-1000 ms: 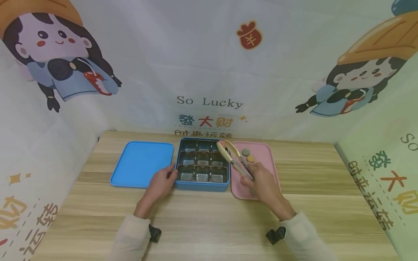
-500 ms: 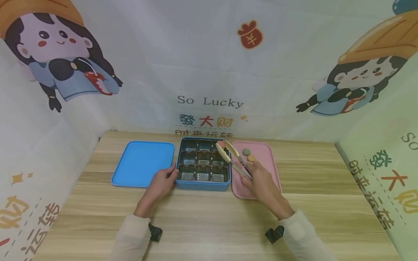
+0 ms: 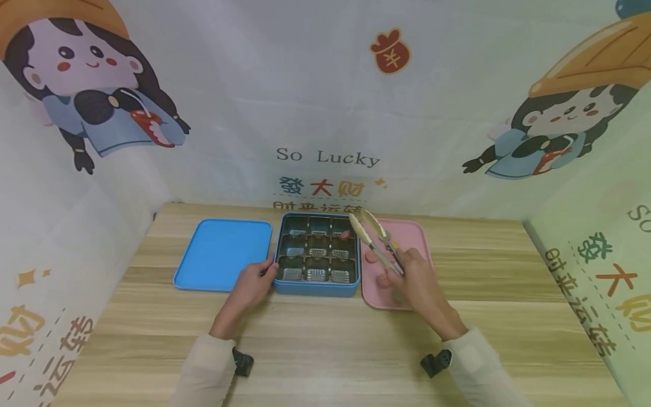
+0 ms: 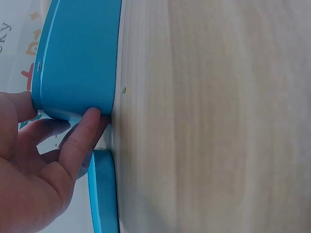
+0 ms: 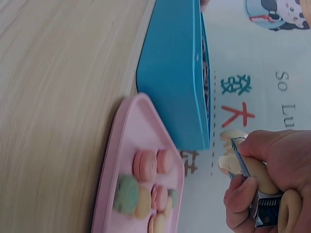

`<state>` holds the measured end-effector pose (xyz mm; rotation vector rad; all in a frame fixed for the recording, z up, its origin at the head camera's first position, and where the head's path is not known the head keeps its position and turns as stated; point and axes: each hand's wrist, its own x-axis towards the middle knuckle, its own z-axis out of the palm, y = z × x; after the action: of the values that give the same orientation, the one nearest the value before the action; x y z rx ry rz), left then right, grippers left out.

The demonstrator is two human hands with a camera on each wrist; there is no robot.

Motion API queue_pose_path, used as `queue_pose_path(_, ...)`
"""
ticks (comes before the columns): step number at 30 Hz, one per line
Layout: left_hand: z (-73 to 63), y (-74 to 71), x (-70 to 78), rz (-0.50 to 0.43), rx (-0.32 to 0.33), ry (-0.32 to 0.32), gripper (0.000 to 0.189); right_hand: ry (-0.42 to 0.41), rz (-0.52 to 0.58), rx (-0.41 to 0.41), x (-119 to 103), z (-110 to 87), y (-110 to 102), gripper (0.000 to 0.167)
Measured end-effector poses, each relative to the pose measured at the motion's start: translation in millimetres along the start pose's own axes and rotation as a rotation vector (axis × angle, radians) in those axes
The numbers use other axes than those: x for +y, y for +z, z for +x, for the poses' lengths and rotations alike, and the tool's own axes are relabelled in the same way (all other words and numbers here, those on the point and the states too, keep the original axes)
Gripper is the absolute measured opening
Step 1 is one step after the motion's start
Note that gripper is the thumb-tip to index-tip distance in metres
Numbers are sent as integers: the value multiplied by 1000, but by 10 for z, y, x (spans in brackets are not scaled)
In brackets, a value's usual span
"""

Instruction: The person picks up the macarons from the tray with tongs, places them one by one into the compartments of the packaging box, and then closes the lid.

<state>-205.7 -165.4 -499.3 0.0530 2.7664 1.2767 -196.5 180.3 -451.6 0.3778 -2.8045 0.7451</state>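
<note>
At the left side of a blue box [image 3: 316, 289], my left hand [image 3: 252, 285] grips the near-left corner, its thumb by the rim and fingers against the side. The box holds a dark divided insert [image 3: 317, 254]. In the insert's back-right compartment a pink macaron [image 3: 344, 234] lies near the front edge. My right hand [image 3: 419, 285] holds metal tongs [image 3: 378, 249] with cream-coloured tips above the pink tray [image 3: 416, 237]. The tong arms are spread with nothing between them. Several pink, green and yellow macarons [image 5: 145, 165] lie on that tray, partly hidden by tongs and hand.
A flat blue lid [image 3: 226, 254] lies left of the box on the wooden table [image 3: 315, 350]. The tray sits close against the box's right side. A printed cloth backdrop [image 3: 229, 113] stands along the table's back and sides.
The tongs have let go of the pink macaron, which now lies in the back-right compartment. My right hand and the tongs have moved right, over the tray. The left hand stays put.
</note>
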Motion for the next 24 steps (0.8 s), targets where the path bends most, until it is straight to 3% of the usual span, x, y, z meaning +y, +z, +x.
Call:
queue_pose_path(5, -3, -18, 3, 9, -8, 7, 50, 0, -22, 10, 134, -14, -53, 14)
queue_pose_path(13, 6, -45, -14, 30, -18, -4, 50, 26, -68, -14, 299, -80, -68, 14)
queue_pose_path(24, 25, -18, -9, 8, -26, -2, 50, 76, -98, -85, 341, -47, -101, 18)
